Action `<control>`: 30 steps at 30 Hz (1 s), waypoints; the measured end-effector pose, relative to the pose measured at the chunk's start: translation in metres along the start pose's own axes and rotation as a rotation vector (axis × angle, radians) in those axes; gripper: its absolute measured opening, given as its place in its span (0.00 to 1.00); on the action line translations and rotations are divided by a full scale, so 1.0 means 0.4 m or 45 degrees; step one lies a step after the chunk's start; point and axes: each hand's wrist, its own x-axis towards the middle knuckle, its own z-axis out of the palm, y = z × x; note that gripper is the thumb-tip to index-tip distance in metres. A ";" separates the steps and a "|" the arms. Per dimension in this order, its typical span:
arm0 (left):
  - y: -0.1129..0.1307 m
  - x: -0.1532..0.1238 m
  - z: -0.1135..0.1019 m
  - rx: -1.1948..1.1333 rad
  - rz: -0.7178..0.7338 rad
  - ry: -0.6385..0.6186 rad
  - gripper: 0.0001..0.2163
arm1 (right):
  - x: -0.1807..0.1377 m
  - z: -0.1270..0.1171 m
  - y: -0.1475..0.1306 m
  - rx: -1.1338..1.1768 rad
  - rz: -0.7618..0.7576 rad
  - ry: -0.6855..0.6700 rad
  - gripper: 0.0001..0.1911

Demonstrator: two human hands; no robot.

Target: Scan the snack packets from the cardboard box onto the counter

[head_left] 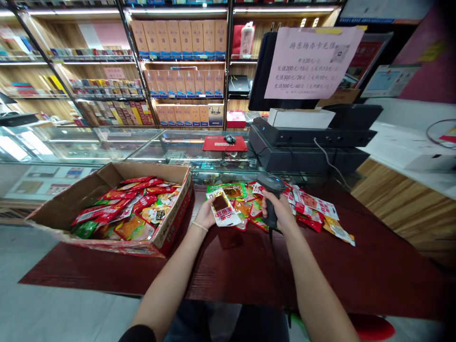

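Note:
My left hand (204, 214) is closed on a white and red snack packet (223, 207) with a dark window, held tilted above the dark red table (228, 266). In my right hand (280, 211) is a black barcode scanner (271, 190), gripped by its handle, its head directed away from me and its cord hanging down. Under and behind both hands lies a loose spread of snack packets (317, 203), red, green, white and orange. A green packet (235, 190) lies just behind the held one. To the left, an open cardboard box (174, 216) holds many more packets.
Behind the table runs a glass display counter (149, 147) with a mouse (230, 139) on a red mat (213, 143). A black cash register (306, 154) and a monitor bearing a pink paper sign (309, 64) stand at the right. Shelves of boxed goods (181, 40) line the back.

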 end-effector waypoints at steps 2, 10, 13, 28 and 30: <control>0.002 -0.005 0.002 0.070 0.045 -0.061 0.14 | 0.001 -0.001 -0.001 0.003 -0.004 -0.001 0.19; 0.023 -0.019 0.005 0.885 0.740 0.149 0.18 | 0.005 -0.008 -0.003 0.016 -0.046 0.027 0.17; 0.061 -0.030 -0.007 1.452 0.970 0.273 0.13 | 0.000 -0.016 -0.011 -0.048 -0.089 0.045 0.18; 0.096 -0.047 -0.024 1.898 0.951 0.533 0.06 | -0.050 0.013 -0.020 -0.463 0.079 -0.433 0.13; 0.096 -0.050 -0.022 1.944 0.952 0.536 0.06 | -0.049 0.007 -0.022 -0.468 0.091 -0.421 0.12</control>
